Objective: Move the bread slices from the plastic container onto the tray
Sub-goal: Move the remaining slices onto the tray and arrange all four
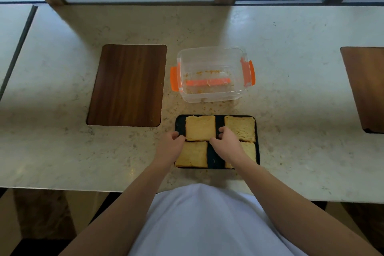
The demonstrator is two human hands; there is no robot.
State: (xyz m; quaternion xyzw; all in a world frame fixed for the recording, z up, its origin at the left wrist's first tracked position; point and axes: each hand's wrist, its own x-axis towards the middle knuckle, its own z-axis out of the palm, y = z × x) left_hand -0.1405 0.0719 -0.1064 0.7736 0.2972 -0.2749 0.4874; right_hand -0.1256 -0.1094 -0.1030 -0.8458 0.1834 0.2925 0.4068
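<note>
A black tray [220, 123] lies near the counter's front edge with several bread slices on it. The far-left slice [200, 128] sits between my two hands. My left hand [170, 145] touches its near-left corner with curled fingers. My right hand [227, 141] rests at its near-right corner, partly covering the near-right slice [250, 150]. A far-right slice [241, 128] and a near-left slice [193, 155] lie flat. The clear plastic container [212, 54] with orange clips stands behind the tray and holds only crumbs.
A dark wooden inset panel [126, 85] lies in the counter left of the container. Another wooden panel [367, 87] is at the far right. Crumbs are scattered between container and tray. A window frame runs along the back.
</note>
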